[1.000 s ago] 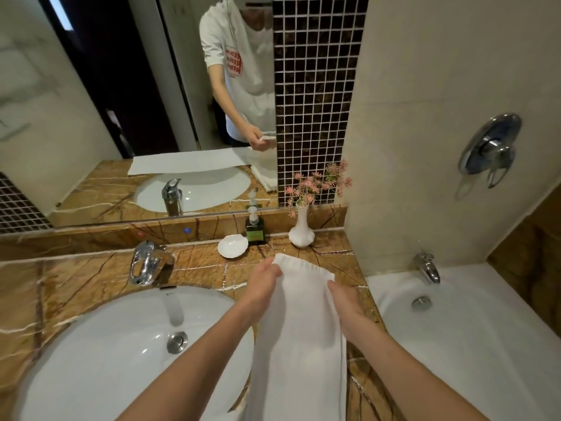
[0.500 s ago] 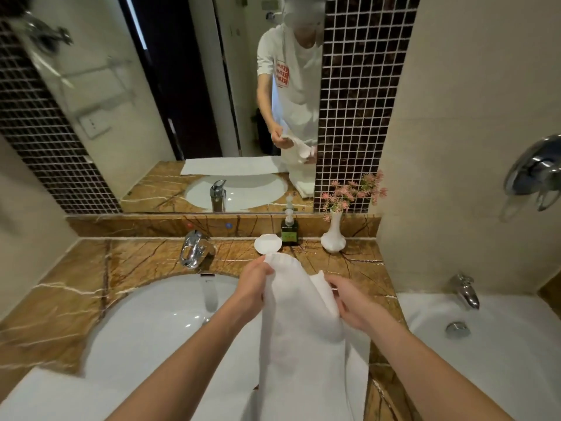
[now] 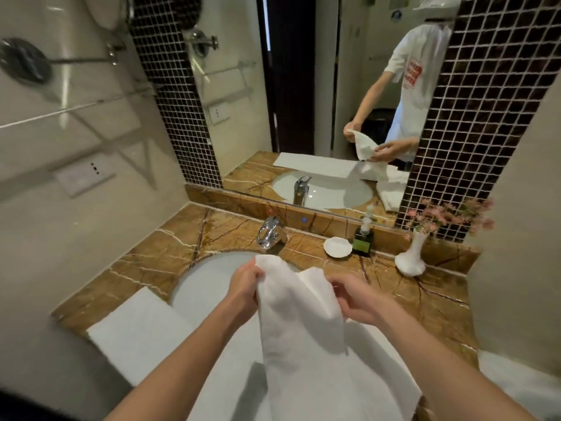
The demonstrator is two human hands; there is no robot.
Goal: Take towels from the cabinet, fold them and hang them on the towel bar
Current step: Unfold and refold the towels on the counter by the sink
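Note:
I hold a white towel [image 3: 299, 323] up over the sink, folded lengthwise and hanging down toward me. My left hand [image 3: 243, 291] grips its upper left corner. My right hand [image 3: 353, 299] pinches the upper right edge. A second white towel [image 3: 139, 332] lies flat across the front of the counter, over the sink's near rim. On the left wall a chrome towel bar [image 3: 73, 109] runs across the tiles, blurred.
A white sink [image 3: 212, 278] sits in the brown marble counter [image 3: 170, 253] with a chrome tap [image 3: 268, 233] behind it. A white soap dish [image 3: 337, 247], a soap dispenser [image 3: 363, 238] and a white vase [image 3: 411, 256] of pink flowers stand by the mirror [image 3: 318, 117].
I lifted the towel off the counter and brought its top corners closer together. My view turned left, away from the bathtub and toward the left wall.

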